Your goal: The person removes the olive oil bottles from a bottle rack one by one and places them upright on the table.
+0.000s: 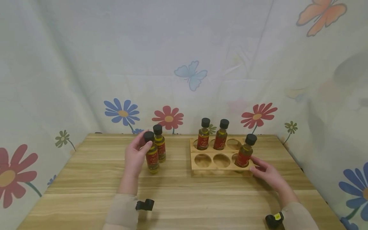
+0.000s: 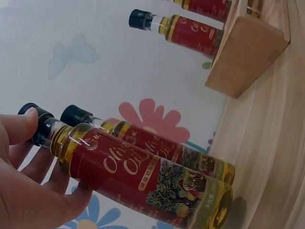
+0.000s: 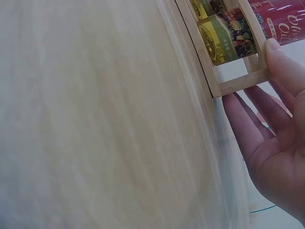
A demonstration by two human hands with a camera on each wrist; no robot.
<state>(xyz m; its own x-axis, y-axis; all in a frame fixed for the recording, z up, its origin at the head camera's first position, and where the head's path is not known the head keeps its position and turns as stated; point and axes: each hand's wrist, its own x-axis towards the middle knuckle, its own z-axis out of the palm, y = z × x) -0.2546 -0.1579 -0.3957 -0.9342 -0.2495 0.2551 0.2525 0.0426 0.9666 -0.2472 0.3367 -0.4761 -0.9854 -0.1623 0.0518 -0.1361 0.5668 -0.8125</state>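
My left hand [image 1: 135,155] has its thumb on the black cap of an olive oil bottle [image 2: 138,174], with its fingers behind the neck. The bottle is upright, its base right at the tabletop. A second olive oil bottle [image 1: 161,148] stands close behind it. At the right, my right hand [image 1: 268,174] holds the end of a two-tier wooden rack [image 1: 211,167], thumb at the upper edge and fingers along the side. An olive oil bottle [image 1: 244,156] sits in the front row's right hole, beside that thumb. The two other front holes hold no bottle.
In the rack's back row are a left bottle [image 1: 203,137] and a middle bottle [image 1: 220,137]; the right hole there has none. The wooden table [image 1: 184,198] ends at a flower-printed curtain [image 1: 143,64]. Each sleeve carries a small black camera.
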